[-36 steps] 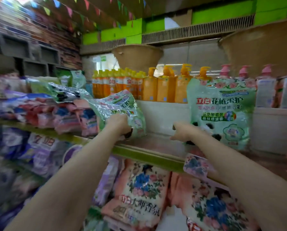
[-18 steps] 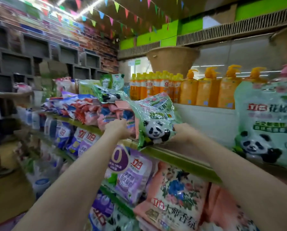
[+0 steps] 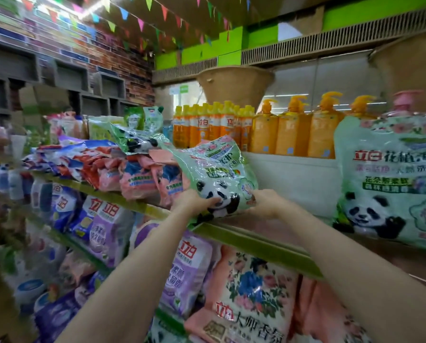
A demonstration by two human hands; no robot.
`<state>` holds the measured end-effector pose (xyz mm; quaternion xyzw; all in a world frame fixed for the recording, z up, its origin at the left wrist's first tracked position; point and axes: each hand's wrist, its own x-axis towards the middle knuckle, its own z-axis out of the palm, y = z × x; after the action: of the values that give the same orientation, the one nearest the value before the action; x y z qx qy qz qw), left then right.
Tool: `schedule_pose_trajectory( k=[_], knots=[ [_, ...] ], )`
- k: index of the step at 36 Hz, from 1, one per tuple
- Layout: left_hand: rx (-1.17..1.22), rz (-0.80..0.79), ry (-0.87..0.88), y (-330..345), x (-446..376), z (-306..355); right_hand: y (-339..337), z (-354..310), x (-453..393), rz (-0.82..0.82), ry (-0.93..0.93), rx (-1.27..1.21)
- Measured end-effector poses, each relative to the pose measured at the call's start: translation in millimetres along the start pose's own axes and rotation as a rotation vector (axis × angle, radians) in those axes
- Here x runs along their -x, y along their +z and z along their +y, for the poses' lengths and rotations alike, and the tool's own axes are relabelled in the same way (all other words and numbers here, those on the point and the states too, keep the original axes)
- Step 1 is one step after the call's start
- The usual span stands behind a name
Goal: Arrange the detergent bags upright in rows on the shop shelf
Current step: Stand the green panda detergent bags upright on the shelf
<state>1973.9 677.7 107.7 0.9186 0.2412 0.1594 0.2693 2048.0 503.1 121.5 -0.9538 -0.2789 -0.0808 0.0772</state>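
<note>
We are early in the work, as we judge it. One glossy green plastic detergent bag with a panda print (image 3: 390, 184) stands upright towards the right end of the green-edged shop shelf (image 3: 256, 241), and a second green panda bag (image 3: 219, 179) is in our grip at the shelf's front edge, tilted back, its bottom just above the lip. Our left hand (image 3: 194, 201) clasps its lower left corner and our right hand (image 3: 266, 204) its lower right. A third green panda bag (image 3: 137, 142) lies flat atop the slumped pile of pink and blue bags (image 3: 122, 169) along the left stretch, too jumbled to count. Those are left to stand.
</note>
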Motion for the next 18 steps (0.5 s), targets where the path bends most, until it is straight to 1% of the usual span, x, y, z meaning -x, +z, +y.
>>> schedule_pose_trajectory(
  k=[3,5,11,14,18],
  knots=[
    [0.236,0.005,-0.070,6.4,-6.4,-0.1,-7.2,0.5,13.5,-0.020,0.018,-0.031],
    [0.344,0.048,-0.085,10.2,-6.0,2.8,-8.8,2.8,16.4,-0.028,0.032,-0.059],
    [0.583,0.267,-0.080,22.8,-6.8,3.7,-9.1,-1.1,22.5,-0.023,0.055,-0.119],
    [0.620,0.350,-0.070,15.9,-4.8,5.3,-5.3,2.1,14.5,-0.020,0.104,-0.175],
    [0.623,0.433,0.039,-2.5,-0.9,-3.3,-8.9,8.2,5.4,0.018,0.196,-0.400]
  ],
)
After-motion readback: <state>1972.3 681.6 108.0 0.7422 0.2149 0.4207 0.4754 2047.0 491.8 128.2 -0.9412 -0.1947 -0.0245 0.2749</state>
